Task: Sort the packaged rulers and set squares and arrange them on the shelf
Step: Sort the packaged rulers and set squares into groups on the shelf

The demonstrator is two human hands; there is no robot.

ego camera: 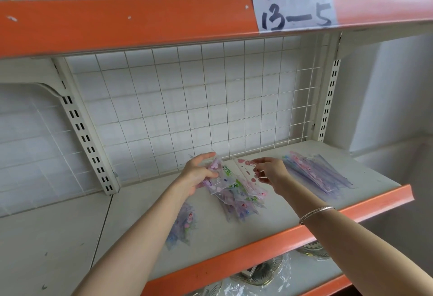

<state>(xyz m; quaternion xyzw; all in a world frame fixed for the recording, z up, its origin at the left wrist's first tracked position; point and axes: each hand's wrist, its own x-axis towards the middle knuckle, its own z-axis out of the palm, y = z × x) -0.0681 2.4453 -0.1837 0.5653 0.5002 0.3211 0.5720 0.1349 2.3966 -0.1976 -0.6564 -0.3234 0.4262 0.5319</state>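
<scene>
Currently, left hand grips a packet bundle; right hand pinches a pink-printed packet, its long axis running back-left to front-right over the shelf.

— Anything legible here?

— One thing. A paper label is stuck to the orange front strip of the upper shelf, handwritten in dark marker. It reads "13—5", though the first two strokes sit so close together that they may be a "B".

— And the packets on the shelf below?

— They have green and pink print on clear wrappers, but it is too small and blurred to make out any word or number.
</scene>
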